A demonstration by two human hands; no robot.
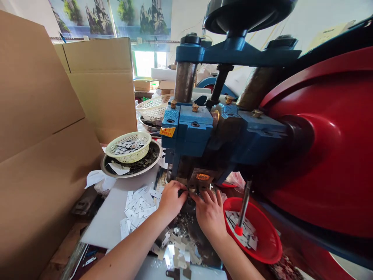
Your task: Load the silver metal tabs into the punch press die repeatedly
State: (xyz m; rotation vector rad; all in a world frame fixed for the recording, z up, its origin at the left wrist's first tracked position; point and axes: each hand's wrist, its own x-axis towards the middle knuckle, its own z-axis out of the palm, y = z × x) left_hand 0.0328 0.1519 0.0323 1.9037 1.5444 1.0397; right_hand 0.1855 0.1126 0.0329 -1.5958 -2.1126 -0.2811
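Note:
My left hand [171, 201] and my right hand [210, 212] meet under the head of a blue press machine [201, 136], fingertips pinched together at its die. What they hold there is too small and hidden to name. A heap of small white cards [140, 208] lies on a white board just left of my left hand. More small flat pieces [177, 249] lie scattered below my wrists. A red bowl [264, 241] with similar cards sits right of my right hand.
A large red flywheel [329, 163] fills the right side. A cream basket of cards [128, 146] rests in a metal dish [131, 163] at the back left. Big cardboard boxes [43, 128] wall in the left. Another white basket [153, 107] stands behind.

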